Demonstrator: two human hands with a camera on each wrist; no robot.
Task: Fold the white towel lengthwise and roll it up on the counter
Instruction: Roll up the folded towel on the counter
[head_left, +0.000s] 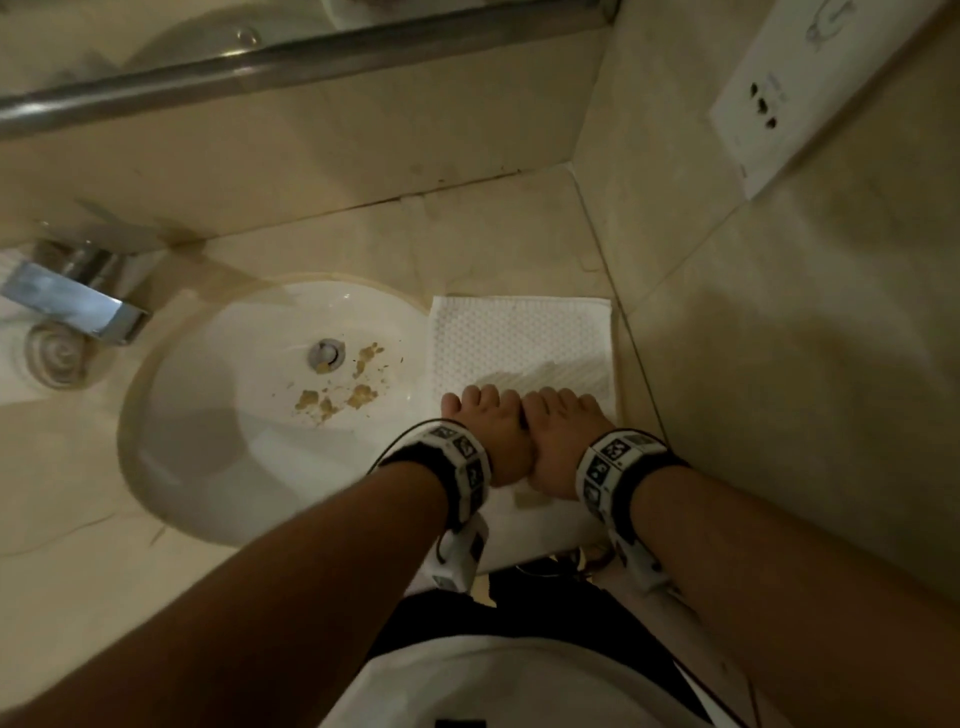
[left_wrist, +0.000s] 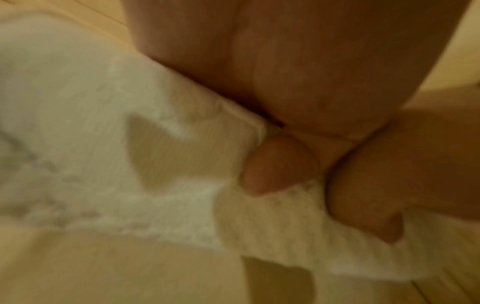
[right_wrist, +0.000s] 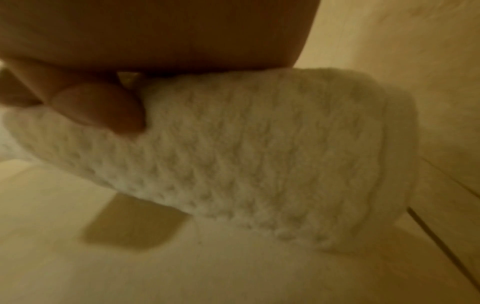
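Nearest the camera, two bare forearms reached forward, each wrist wrapped in a black band (head_left: 470, 470) set with white squares printed in black patterns; no words could be read on them. The left hand (head_left: 485, 439) and the right hand (head_left: 558, 441) lay side by side, touching, on the near end of the white waffle-textured towel (head_left: 519, 343). The wrist views showed that end wound into a thick roll, with the fingers (right_wrist: 103, 109) of the right hand curled over it and the thumb tucked against its side; the left hand's fingers (left_wrist: 280, 164) likewise curled onto the cloth. Beyond the knuckles the rest of the towel lay flat on the beige stone bench (head_left: 493, 234), between the basin and the side wall. Left of it, the white oval sink (head_left: 182, 415) held brown crumbs (head_left: 337, 397) scattered near its metal drain (head_left: 326, 354). A chrome faucet (head_left: 78, 304) stood farther left. On the right wall sat a white socket plate (head_left: 810, 93), its markings too faint to read.
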